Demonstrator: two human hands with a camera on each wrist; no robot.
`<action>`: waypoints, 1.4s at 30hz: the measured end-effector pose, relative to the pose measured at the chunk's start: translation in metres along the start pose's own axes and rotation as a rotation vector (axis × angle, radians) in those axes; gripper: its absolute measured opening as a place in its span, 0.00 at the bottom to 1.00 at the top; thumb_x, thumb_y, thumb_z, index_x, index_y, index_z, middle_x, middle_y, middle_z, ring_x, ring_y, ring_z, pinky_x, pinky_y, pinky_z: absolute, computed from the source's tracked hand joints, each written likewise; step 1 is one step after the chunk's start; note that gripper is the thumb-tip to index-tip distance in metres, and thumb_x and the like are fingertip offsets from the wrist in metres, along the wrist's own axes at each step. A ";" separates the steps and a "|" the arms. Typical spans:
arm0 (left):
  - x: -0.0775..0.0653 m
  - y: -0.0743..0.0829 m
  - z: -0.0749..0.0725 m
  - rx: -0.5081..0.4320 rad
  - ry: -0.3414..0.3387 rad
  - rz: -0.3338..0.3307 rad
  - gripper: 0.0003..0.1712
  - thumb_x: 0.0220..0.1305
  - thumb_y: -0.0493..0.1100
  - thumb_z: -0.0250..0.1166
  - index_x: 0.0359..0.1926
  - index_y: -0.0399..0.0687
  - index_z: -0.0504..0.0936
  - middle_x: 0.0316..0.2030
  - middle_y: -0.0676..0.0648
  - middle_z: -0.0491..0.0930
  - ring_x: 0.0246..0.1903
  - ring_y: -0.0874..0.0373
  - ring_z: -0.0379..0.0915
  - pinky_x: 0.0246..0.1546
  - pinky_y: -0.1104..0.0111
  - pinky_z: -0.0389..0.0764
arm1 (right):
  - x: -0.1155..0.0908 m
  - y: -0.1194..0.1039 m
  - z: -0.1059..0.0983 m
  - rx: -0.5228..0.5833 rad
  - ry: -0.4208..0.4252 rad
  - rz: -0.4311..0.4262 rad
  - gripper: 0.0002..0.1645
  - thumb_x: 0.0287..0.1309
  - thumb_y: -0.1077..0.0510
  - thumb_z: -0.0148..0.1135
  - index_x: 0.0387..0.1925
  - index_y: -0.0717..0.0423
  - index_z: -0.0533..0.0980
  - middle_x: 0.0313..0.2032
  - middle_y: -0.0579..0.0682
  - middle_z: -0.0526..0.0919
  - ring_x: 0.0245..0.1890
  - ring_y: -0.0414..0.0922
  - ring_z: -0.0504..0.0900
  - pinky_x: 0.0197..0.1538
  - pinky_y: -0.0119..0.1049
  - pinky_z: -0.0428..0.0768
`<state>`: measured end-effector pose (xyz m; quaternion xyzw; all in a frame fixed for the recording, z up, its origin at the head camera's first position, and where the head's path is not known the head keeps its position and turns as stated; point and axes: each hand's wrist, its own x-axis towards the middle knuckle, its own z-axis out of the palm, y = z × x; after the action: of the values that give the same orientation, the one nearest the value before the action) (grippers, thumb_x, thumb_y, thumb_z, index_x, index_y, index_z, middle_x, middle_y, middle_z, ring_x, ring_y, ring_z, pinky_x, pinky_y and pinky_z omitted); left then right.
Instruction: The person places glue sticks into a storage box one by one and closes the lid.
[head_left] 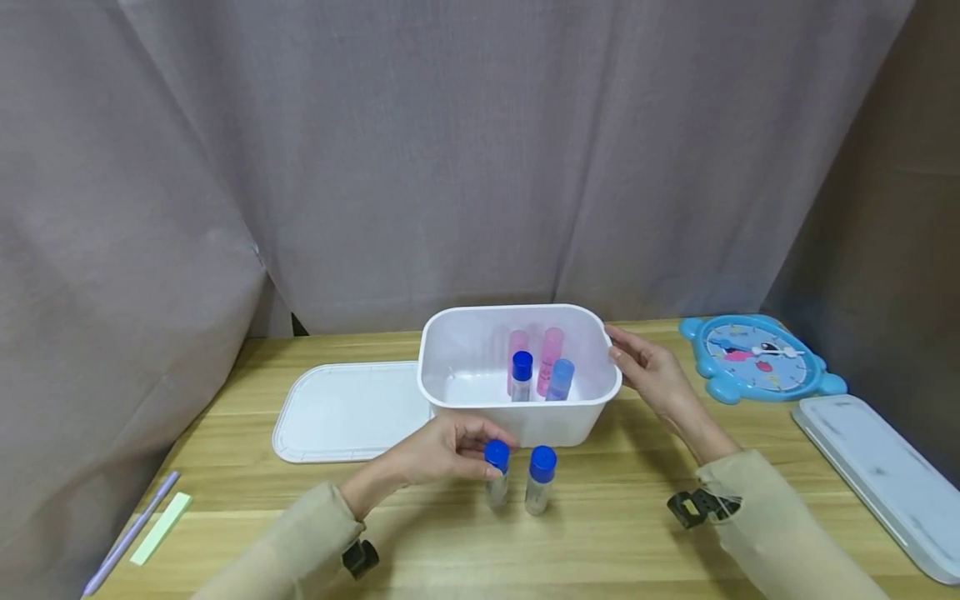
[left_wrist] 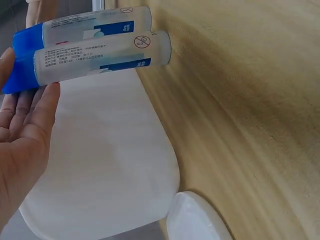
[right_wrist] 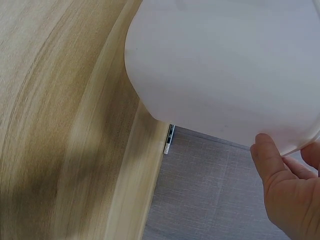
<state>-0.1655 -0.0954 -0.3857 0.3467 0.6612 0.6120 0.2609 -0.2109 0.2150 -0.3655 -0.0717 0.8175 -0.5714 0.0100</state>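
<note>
Two clear bottles with blue caps stand upright in front of a white plastic bin. My left hand pinches the left blue-capped bottle by its cap, between thumb and fingers. Close beside it is the right blue-capped bottle; printed labels show on both in the left wrist view. Inside the bin stand two pink bottles, a dark-blue-capped bottle and a lighter blue bottle. My right hand grips the bin's right rim, with the thumb on the outer wall in the right wrist view.
A white lid lies flat left of the bin, its right end partly hidden by it. Right of the bin are a blue toy clock and a pale flat case. A purple pen and a light green strip lie at far left.
</note>
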 end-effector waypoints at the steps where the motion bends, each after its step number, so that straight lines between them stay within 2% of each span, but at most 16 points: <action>1: 0.000 0.000 0.000 0.004 0.000 0.000 0.22 0.56 0.26 0.64 0.52 0.23 0.72 0.49 0.23 0.73 0.44 0.59 0.79 0.49 0.65 0.79 | 0.000 0.000 0.000 0.003 0.001 0.002 0.31 0.71 0.53 0.44 0.69 0.64 0.54 0.66 0.66 0.61 0.63 0.60 0.65 0.51 0.27 0.77; 5: -0.001 0.011 -0.005 0.026 0.003 -0.008 0.20 0.56 0.28 0.65 0.51 0.25 0.74 0.48 0.24 0.75 0.41 0.65 0.79 0.45 0.69 0.81 | 0.001 0.001 0.000 0.008 -0.004 0.001 0.32 0.71 0.53 0.44 0.69 0.64 0.54 0.66 0.66 0.61 0.63 0.60 0.65 0.50 0.26 0.77; 9: -0.002 0.046 -0.021 0.035 0.039 -0.011 0.21 0.59 0.33 0.65 0.52 0.27 0.74 0.48 0.30 0.78 0.43 0.61 0.80 0.46 0.68 0.81 | 0.001 0.001 0.000 0.007 -0.005 0.003 0.32 0.71 0.53 0.45 0.69 0.64 0.54 0.66 0.66 0.61 0.62 0.60 0.66 0.51 0.27 0.77; 14: 0.002 0.097 -0.055 0.038 0.163 0.014 0.23 0.62 0.38 0.64 0.55 0.31 0.73 0.49 0.40 0.81 0.49 0.53 0.78 0.53 0.62 0.77 | 0.001 0.000 -0.002 -0.002 -0.001 0.013 0.31 0.71 0.53 0.45 0.69 0.63 0.54 0.66 0.65 0.61 0.63 0.60 0.66 0.52 0.31 0.76; 16: 0.007 0.109 -0.068 0.061 0.225 0.022 0.23 0.62 0.39 0.63 0.56 0.32 0.73 0.49 0.42 0.81 0.50 0.53 0.78 0.54 0.62 0.77 | 0.000 -0.001 -0.003 -0.002 -0.002 0.014 0.31 0.71 0.54 0.45 0.69 0.63 0.54 0.66 0.65 0.61 0.62 0.60 0.66 0.53 0.32 0.76; 18: 0.014 0.112 -0.079 0.082 0.284 0.020 0.22 0.63 0.39 0.63 0.57 0.35 0.73 0.50 0.42 0.81 0.50 0.54 0.77 0.54 0.63 0.77 | 0.000 0.000 -0.003 0.002 -0.003 0.013 0.31 0.71 0.55 0.44 0.69 0.63 0.54 0.66 0.65 0.61 0.62 0.60 0.66 0.53 0.33 0.76; 20: 0.023 0.108 -0.088 0.096 0.336 0.015 0.21 0.64 0.38 0.62 0.57 0.37 0.74 0.52 0.41 0.79 0.50 0.55 0.77 0.54 0.64 0.77 | 0.000 0.000 -0.003 0.005 -0.003 0.009 0.30 0.71 0.55 0.44 0.69 0.64 0.54 0.66 0.66 0.61 0.62 0.61 0.66 0.53 0.33 0.77; 23: 0.037 0.088 -0.096 0.110 0.387 -0.009 0.20 0.64 0.37 0.61 0.57 0.39 0.74 0.54 0.38 0.77 0.48 0.58 0.77 0.54 0.64 0.76 | 0.000 0.001 -0.002 0.005 0.000 -0.001 0.31 0.71 0.54 0.45 0.69 0.64 0.55 0.66 0.66 0.62 0.61 0.60 0.67 0.52 0.31 0.77; 26: 0.049 0.065 -0.097 0.118 0.404 -0.061 0.20 0.65 0.37 0.59 0.58 0.38 0.73 0.56 0.34 0.74 0.46 0.61 0.77 0.55 0.63 0.76 | 0.000 0.002 -0.001 -0.003 0.002 -0.007 0.32 0.71 0.53 0.45 0.69 0.64 0.55 0.65 0.66 0.63 0.61 0.59 0.68 0.51 0.30 0.78; 30: 0.060 0.042 -0.094 0.123 0.414 -0.137 0.21 0.65 0.35 0.58 0.59 0.36 0.73 0.56 0.32 0.73 0.43 0.64 0.76 0.55 0.61 0.76 | 0.000 0.002 0.000 0.000 -0.005 -0.016 0.31 0.71 0.54 0.46 0.69 0.65 0.55 0.65 0.67 0.63 0.60 0.58 0.69 0.53 0.35 0.77; 33: 0.070 0.035 -0.091 0.132 0.428 -0.153 0.20 0.64 0.34 0.59 0.58 0.35 0.73 0.53 0.33 0.76 0.42 0.63 0.76 0.54 0.60 0.77 | 0.000 0.003 0.000 0.014 -0.006 -0.032 0.31 0.70 0.55 0.46 0.68 0.66 0.55 0.64 0.67 0.63 0.60 0.54 0.70 0.53 0.37 0.77; 37: 0.081 0.030 -0.088 0.142 0.441 -0.171 0.20 0.64 0.33 0.59 0.57 0.35 0.74 0.48 0.38 0.79 0.42 0.61 0.75 0.53 0.60 0.77 | -0.001 0.004 -0.002 0.038 -0.007 -0.041 0.30 0.70 0.57 0.46 0.68 0.67 0.55 0.64 0.68 0.63 0.54 0.37 0.74 0.51 0.30 0.78; 39: 0.085 0.028 -0.086 0.144 0.443 -0.197 0.20 0.63 0.32 0.59 0.57 0.34 0.73 0.48 0.38 0.79 0.42 0.60 0.75 0.53 0.61 0.77 | -0.001 0.005 -0.002 0.052 -0.012 -0.040 0.30 0.70 0.57 0.46 0.68 0.67 0.55 0.64 0.68 0.63 0.52 0.31 0.73 0.51 0.30 0.78; 42: 0.089 0.024 -0.083 0.161 0.446 -0.234 0.21 0.62 0.31 0.60 0.56 0.34 0.74 0.49 0.37 0.78 0.42 0.58 0.75 0.52 0.64 0.77 | -0.001 0.006 -0.003 0.045 -0.012 -0.034 0.30 0.70 0.57 0.46 0.68 0.67 0.55 0.65 0.68 0.63 0.52 0.32 0.74 0.52 0.33 0.78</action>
<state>-0.2814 -0.0782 -0.3456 0.1438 0.7845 0.5845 0.1492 -0.2111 0.2195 -0.3699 -0.0888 0.8030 -0.5893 0.0071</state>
